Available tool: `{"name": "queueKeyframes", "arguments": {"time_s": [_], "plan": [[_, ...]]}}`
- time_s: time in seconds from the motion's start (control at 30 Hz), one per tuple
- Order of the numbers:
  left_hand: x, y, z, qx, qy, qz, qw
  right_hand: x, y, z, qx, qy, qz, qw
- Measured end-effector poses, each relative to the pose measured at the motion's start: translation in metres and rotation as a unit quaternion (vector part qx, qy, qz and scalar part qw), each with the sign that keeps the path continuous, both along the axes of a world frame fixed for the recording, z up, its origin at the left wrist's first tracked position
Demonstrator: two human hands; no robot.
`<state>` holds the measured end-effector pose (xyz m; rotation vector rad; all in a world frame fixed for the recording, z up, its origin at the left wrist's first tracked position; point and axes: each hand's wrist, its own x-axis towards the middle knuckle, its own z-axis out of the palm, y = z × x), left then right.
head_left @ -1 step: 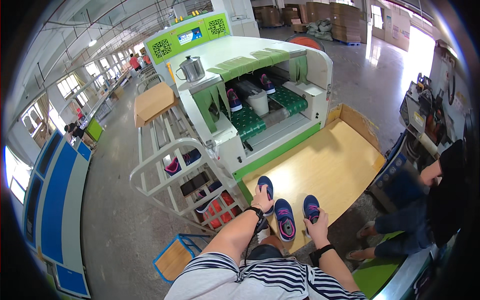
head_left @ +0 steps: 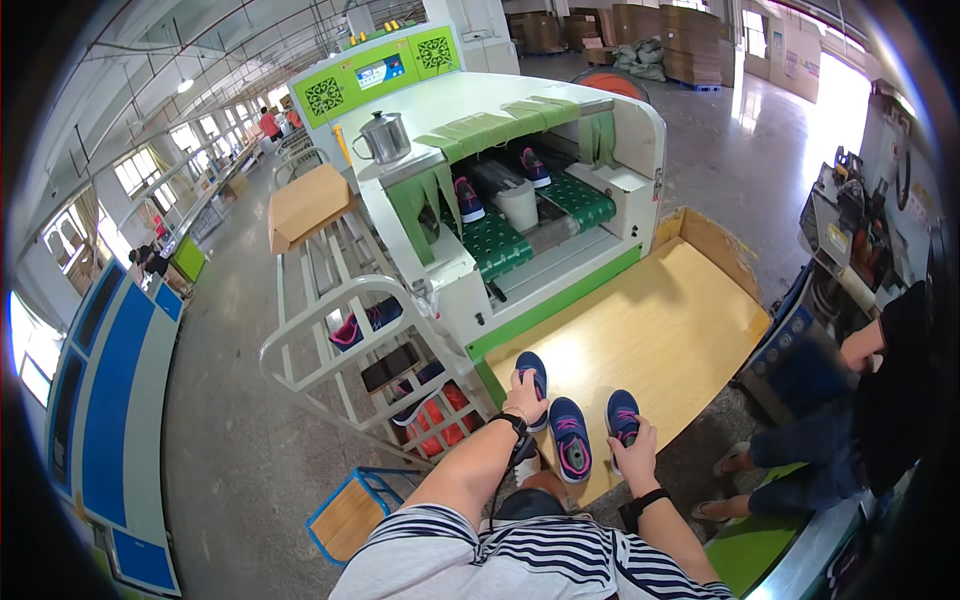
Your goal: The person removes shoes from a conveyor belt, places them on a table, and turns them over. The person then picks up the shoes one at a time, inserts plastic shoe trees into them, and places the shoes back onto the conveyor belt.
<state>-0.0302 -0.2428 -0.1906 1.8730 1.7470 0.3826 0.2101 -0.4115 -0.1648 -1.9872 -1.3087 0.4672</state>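
Three navy sneakers with pink laces lie at the near edge of a wooden table (head_left: 660, 320). My left hand (head_left: 522, 398) grips the heel of the left sneaker (head_left: 531, 368). The middle sneaker (head_left: 572, 438) lies free between my hands. My right hand (head_left: 637, 452) holds the heel end of the right sneaker (head_left: 622, 412). Both wrists wear black bands.
Behind the table stands a white and green conveyor machine (head_left: 560, 250) with two more sneakers (head_left: 468, 198) on its green belts and a metal kettle (head_left: 385, 137) on top. A white rack (head_left: 330, 350) with shoes is at left. A seated person (head_left: 880, 400) works at right.
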Motion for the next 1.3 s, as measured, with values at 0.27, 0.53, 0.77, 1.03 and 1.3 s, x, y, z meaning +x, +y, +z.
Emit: {"name": "queueKeyframes", "arguments": {"time_s": [0.27,0.53,0.77,1.03,1.3], "plan": [[0.001,0.002,-0.002,0.0,0.013,-0.002,1.0,-0.001,0.001,0.002,-0.001,-0.008,-0.005,1.0],[0.001,0.004,0.006,-0.023,0.012,-0.002,1.0,-0.002,0.003,0.005,-0.019,-0.004,-0.005,1.0],[0.003,-0.007,0.003,-0.015,0.007,-0.002,1.0,0.0,-0.008,0.003,-0.014,-0.005,-0.004,1.0],[-0.001,-0.003,-0.002,0.051,-0.017,-0.012,0.998,0.004,-0.003,-0.005,0.035,-0.011,0.013,0.999],[-0.005,0.016,0.006,0.028,-0.051,-0.029,0.998,0.0,0.013,0.005,0.005,-0.013,-0.011,1.0]]}}
